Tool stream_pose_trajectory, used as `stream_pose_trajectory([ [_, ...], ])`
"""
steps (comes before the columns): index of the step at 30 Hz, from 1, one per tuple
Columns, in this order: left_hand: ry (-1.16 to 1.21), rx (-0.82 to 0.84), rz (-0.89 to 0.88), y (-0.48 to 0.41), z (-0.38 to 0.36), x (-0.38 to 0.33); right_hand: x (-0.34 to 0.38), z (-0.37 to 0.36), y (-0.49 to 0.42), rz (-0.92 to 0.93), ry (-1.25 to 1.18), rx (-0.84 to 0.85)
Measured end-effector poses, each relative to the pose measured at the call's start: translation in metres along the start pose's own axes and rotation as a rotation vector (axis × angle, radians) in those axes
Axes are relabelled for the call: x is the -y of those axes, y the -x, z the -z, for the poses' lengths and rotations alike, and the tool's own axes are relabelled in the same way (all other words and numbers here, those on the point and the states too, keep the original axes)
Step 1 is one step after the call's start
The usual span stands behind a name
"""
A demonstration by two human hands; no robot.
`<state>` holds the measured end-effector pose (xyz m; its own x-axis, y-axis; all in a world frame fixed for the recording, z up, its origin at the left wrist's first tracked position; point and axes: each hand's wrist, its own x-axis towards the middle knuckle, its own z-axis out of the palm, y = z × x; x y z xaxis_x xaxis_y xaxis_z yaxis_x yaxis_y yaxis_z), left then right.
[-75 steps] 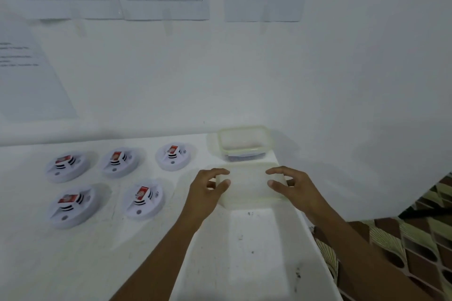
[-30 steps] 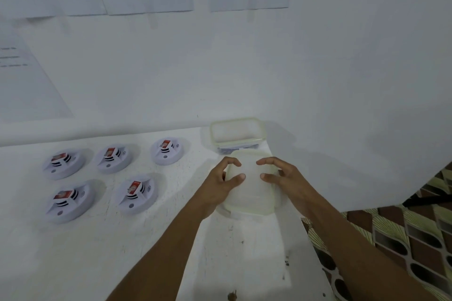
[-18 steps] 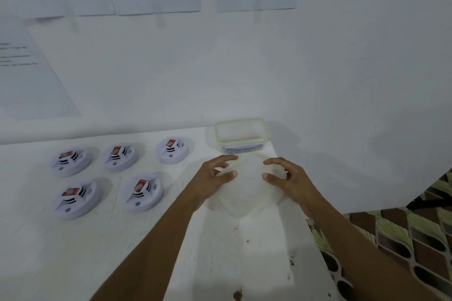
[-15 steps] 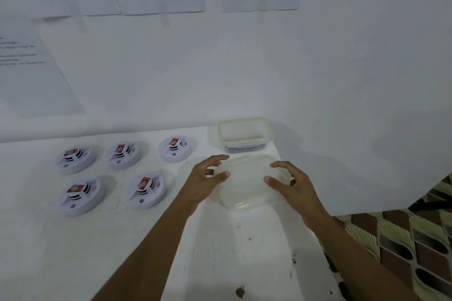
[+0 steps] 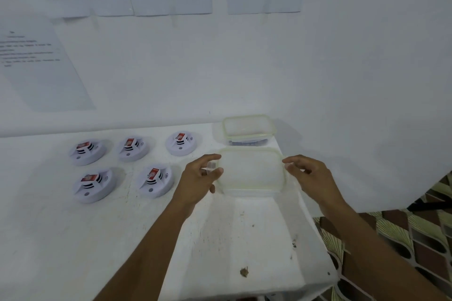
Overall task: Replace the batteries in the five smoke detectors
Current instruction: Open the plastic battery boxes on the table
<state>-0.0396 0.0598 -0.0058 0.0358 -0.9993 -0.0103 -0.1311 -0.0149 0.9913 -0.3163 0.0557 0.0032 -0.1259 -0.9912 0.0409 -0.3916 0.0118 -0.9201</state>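
Five round white smoke detectors lie on the white table (image 5: 73, 239), three at the back (image 5: 86, 151) (image 5: 132, 148) (image 5: 181, 143) and two in front (image 5: 93, 184) (image 5: 156, 181). A red and white battery shows on top of each. To their right sits a clear lidded plastic container (image 5: 252, 173). My left hand (image 5: 198, 178) pinches a clip on its left end. The curled fingertips of my right hand (image 5: 308, 173) pinch its right rim. What is inside this container I cannot make out.
A second clear lidded container (image 5: 248, 129) with dark items inside stands behind the first, against the white wall. The table's right edge (image 5: 315, 227) runs close to my right arm, with patterned floor beyond. Printed sheets hang on the wall. Small dirt specks lie near the front edge.
Both hands turned the near container round on the table until its long side faces me. They now sit at its two short ends instead of on top.
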Motion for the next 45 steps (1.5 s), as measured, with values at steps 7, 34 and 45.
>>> stream_pose_trajectory([
  [7, 0.150, 0.034, -0.107, 0.007, 0.008, -0.028, 0.038, 0.015, 0.005, 0.025, -0.289, 0.044],
  [34, -0.129, 0.267, -0.063, -0.019, -0.005, 0.014, -0.020, 0.007, -0.027, -0.157, -0.331, 0.169],
  [45, -0.265, 0.350, -0.102, -0.028, -0.022, 0.028, -0.033, 0.059, -0.010, -0.216, -0.489, 0.060],
])
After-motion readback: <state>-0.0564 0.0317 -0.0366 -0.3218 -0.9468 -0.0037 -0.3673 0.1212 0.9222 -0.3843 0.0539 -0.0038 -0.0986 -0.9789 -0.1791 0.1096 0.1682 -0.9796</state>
